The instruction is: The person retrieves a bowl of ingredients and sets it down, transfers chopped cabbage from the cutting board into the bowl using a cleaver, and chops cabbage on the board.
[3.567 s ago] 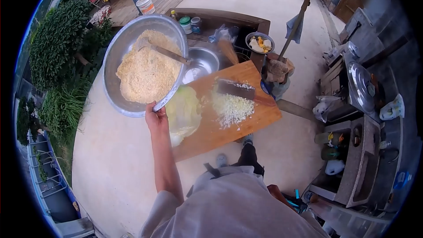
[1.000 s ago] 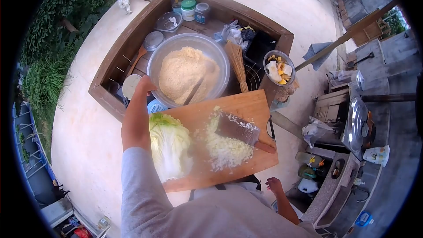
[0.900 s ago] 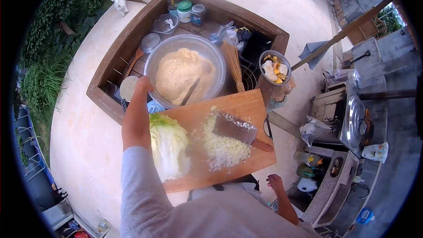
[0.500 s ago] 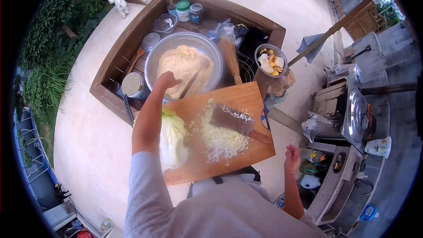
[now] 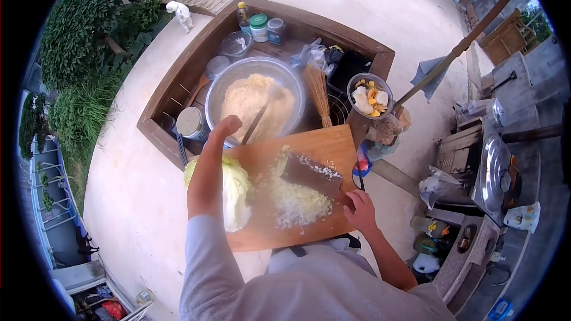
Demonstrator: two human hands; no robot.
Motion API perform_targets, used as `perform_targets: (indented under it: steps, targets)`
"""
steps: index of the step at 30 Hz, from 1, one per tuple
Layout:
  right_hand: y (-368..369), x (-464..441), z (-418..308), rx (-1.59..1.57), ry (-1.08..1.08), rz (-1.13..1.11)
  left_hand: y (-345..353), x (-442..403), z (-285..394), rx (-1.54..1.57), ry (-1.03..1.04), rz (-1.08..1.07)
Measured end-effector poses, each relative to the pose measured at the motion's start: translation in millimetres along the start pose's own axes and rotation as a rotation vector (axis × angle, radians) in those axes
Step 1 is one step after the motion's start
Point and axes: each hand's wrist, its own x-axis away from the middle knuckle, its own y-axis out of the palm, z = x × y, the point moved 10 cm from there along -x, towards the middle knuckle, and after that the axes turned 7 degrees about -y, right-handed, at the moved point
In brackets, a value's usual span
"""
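Observation:
My left hand (image 5: 227, 126) is over the near left rim of a large metal bowl (image 5: 212, 98) of pale, crumbly flour-like stuff (image 5: 247, 98). Its fingers look curled; whatever they might hold is hidden. A dark utensil handle (image 5: 254, 125) leans in the bowl beside that hand. My right hand (image 5: 360, 209) is at the right edge of the wooden cutting board (image 5: 262, 235), its fingers closed at the handle of a cleaver (image 5: 312, 173). The blade lies flat, specked with bits, beside a pile of finely chopped white vegetable (image 5: 302, 204). A cabbage (image 5: 236, 196) rests on the board's left side.
A tub of white and yellow pieces (image 5: 370, 96) stands on the right corner of the brown wooden table (image 5: 172, 92). A straw whisk (image 5: 318, 95) lies right of the bowl. Lidded jars (image 5: 259, 28) stand at the back, and a pole (image 5: 452, 53) slants in from the right.
My right hand has come in from the side to the cleaver's handle. My left hand has stayed by the bowl, its fingers now more curled. The view has shifted slightly.

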Motion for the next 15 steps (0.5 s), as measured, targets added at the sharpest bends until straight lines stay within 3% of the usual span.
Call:
perform_targets:
  steps: [1,3,7,9,11,13,15]
  targets:
    - [2,-1,1,0.023,0.005,0.000,3,8,17,0.023,-0.090,0.036]
    - [6,-2,2,0.075,0.018,-0.014,26,11,48,0.017,-0.084,-0.143]
    - [16,-12,-5,0.111,-0.007,-0.065,32,-15,40,-0.104,-0.041,0.172]
    - [21,-18,-9,0.121,-0.018,-0.090,22,-33,21,0.092,-0.141,0.222]
    - [24,-22,-9,0.109,-0.017,-0.101,-13,-30,29,-0.009,-0.234,0.226]
    - [26,-21,-8,0.114,-0.023,-0.103,-19,-32,0,0.114,-0.385,-0.004]
    - [31,-18,-4,0.136,-0.041,-0.093,-42,-23,-24,-0.185,-0.328,0.137]
